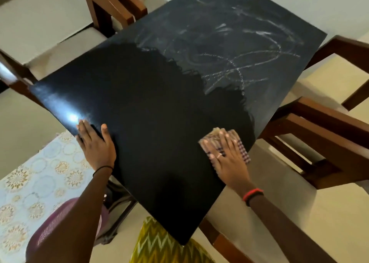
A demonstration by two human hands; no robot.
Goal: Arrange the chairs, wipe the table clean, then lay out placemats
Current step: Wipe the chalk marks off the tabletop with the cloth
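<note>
Cloth (243, 151) under flat right hand (226, 158) lies beside right edge of table (149, 102).

We look down on a black table (139, 102). Our left hand (95, 144) lies flat at its left edge, fingers straight. Our right hand (225, 158) presses flat on a checked cloth (242, 148) near the right edge. The near half of the top is dark and glossy; the far half carries white smears (229, 52). A left chair (40, 22) and a right chair (319, 132), wooden with pale seats, stand against the table. A patterned sheet (40, 172) lies at lower left.
</note>
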